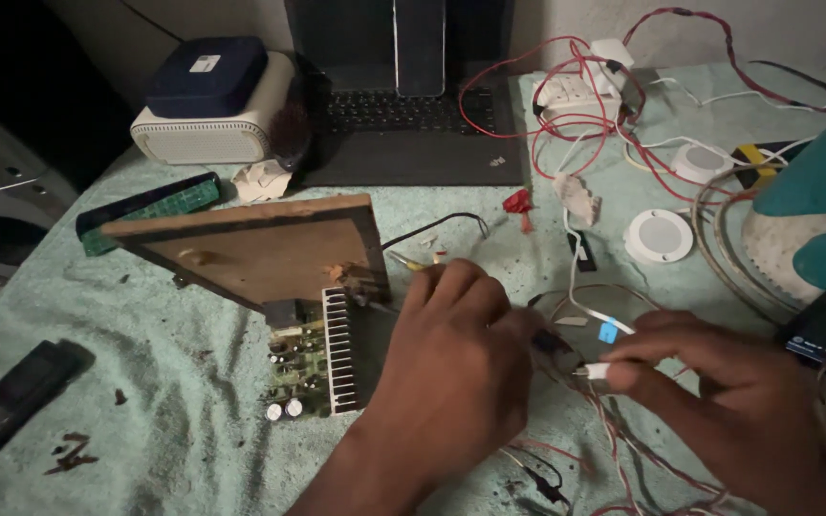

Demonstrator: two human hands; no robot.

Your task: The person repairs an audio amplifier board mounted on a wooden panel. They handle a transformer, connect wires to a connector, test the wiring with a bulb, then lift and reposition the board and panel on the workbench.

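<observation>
- No box or tray shows contents; a white and navy case (210,103) sits shut at the back of the green cloth (164,430).
- The white plug (596,371) is small, on a thin white cable (580,287), with a blue tag (608,332) just above it.
- The right hand (728,392) pinches the plug between thumb and forefinger, fingers closed on it.
- The left hand (456,349) curls over dark wire ends just left of the plug; its grip is hidden.
- A circuit board (313,358) with a finned heatsink lies just left of that hand, under a wooden panel (260,250).
</observation>
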